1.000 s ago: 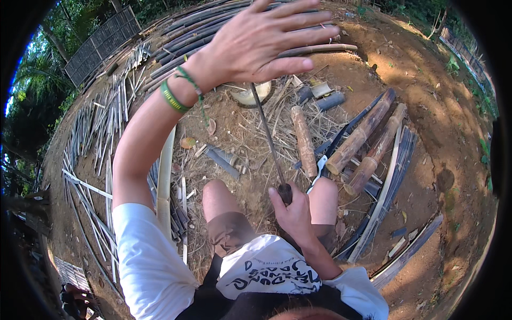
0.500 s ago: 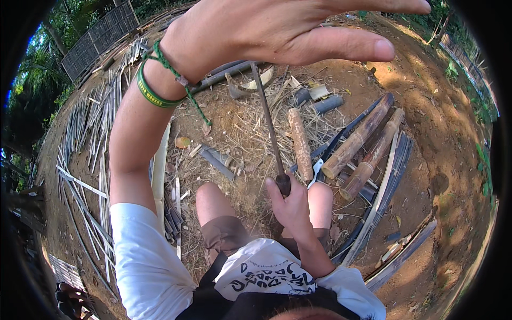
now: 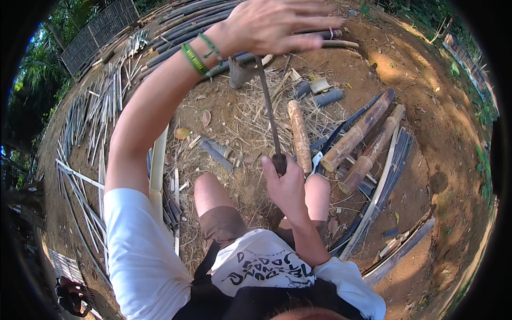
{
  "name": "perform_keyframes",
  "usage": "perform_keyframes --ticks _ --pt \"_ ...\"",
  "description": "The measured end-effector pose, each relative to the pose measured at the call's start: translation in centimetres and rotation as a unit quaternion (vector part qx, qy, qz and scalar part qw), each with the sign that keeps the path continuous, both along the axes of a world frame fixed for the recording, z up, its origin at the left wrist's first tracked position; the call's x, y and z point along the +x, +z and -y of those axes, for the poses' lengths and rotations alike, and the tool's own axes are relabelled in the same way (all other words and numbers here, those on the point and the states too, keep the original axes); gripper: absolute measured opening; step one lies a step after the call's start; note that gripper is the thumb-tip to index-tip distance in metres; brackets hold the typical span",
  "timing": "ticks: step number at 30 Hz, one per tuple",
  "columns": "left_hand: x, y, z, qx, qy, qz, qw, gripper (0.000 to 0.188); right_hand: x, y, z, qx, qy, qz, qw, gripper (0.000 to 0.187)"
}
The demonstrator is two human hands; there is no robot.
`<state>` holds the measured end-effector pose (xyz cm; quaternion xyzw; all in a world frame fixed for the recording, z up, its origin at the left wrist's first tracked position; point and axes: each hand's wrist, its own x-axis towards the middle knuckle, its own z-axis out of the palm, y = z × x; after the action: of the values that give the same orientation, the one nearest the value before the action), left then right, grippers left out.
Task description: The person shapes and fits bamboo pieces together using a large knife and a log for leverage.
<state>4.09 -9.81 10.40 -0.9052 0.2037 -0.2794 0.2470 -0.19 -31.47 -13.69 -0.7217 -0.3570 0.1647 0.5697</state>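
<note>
My right hand (image 3: 286,184) is closed round the dark handle of a long, narrow blade (image 3: 271,109), which looks like a machete seen nearly edge-on. It points forward, away from me, between my knees. My left hand (image 3: 277,26) is raised in front with its fingers stretched out and slightly blurred, holding nothing. Two green bands (image 3: 194,57) circle that wrist. Beyond the blade's tip stands a short wooden stump (image 3: 241,74), partly covered by my left forearm. A pale, stripped log (image 3: 300,133) lies just right of the blade.
Two thick bamboo poles (image 3: 358,130) and split dark strips (image 3: 381,194) lie to the right, near a whitish tool handle (image 3: 317,161). Cut bamboo pieces (image 3: 328,97) rest on the shavings ahead. Long strips (image 3: 96,122) cover the left ground; poles (image 3: 186,24) are stacked behind. Another person (image 3: 72,296) is lower left.
My left hand has moved left and farther from the view, staying open. My right hand, still gripping the handle, has shifted slightly left and toward me.
</note>
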Motion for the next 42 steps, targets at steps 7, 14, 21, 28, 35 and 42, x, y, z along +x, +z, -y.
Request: perform_keyframes --ticks 7,14,21,28,35,42 --pt "1.5 2.0 -1.1 0.015 -0.035 0.059 0.998 0.075 0.1 1.1 0.1 0.002 0.015 0.006 1.000 0.043" --pt "1.4 10.0 2.8 0.018 -0.006 0.187 0.982 0.073 1.7 -0.1 -1.3 0.014 -0.012 0.015 1.000 0.044" --pt "3.5 -0.9 -3.8 -0.176 0.185 -0.078 0.964 0.080 1.3 0.6 -1.8 0.001 0.007 0.012 1.000 0.047" --pt "-6.4 -1.4 6.1 -0.333 0.027 0.320 0.887 0.067 0.9 0.3 -6.0 0.129 0.030 -0.146 0.980 0.052" --pt "-15.8 -19.2 5.3 -0.611 0.324 0.171 0.702 0.047 -1.7 1.3 -12.5 0.270 0.286 -0.270 0.879 0.072" --pt "-21.7 -16.0 -3.4 -0.536 0.353 0.244 0.727 0.033 9.1 -9.8 -14.7 -0.128 0.137 0.019 0.982 0.074"
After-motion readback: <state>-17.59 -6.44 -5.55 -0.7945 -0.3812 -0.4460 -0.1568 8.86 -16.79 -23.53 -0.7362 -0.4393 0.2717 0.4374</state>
